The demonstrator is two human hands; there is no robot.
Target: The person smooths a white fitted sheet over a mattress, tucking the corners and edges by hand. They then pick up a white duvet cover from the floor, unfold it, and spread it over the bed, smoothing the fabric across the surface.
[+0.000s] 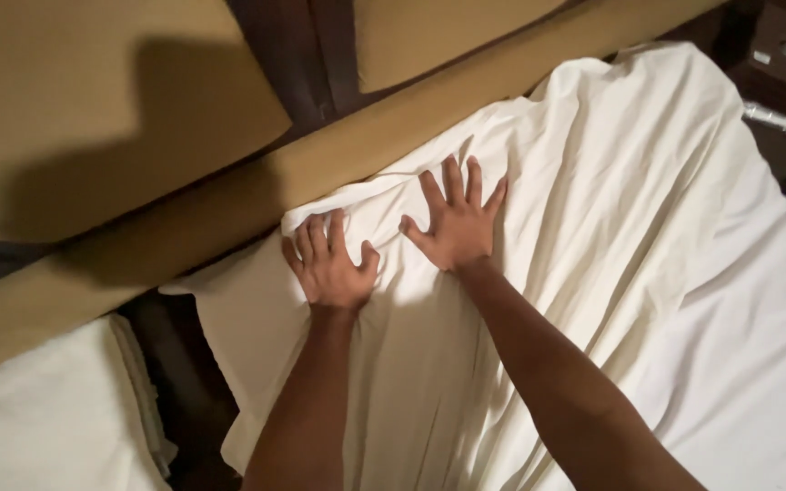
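A wrinkled white sheet (648, 227) covers a mattress that runs from the lower middle to the upper right. My left hand (329, 264) lies palm down on the sheet's corner by the tan padded headboard (229, 205), fingers together and pointing at the headboard. My right hand (457, 223) presses flat on the sheet just to the right, fingers spread. Neither hand holds anything. Long folds fan out across the sheet from under both hands.
A second white bed (47, 418) sits at lower left, with a dark gap (184, 382) between the two mattresses. Tan wall panels (93, 100) with dark wood strips rise behind the headboard. A dark nightstand (784, 82) with small objects stands at upper right.
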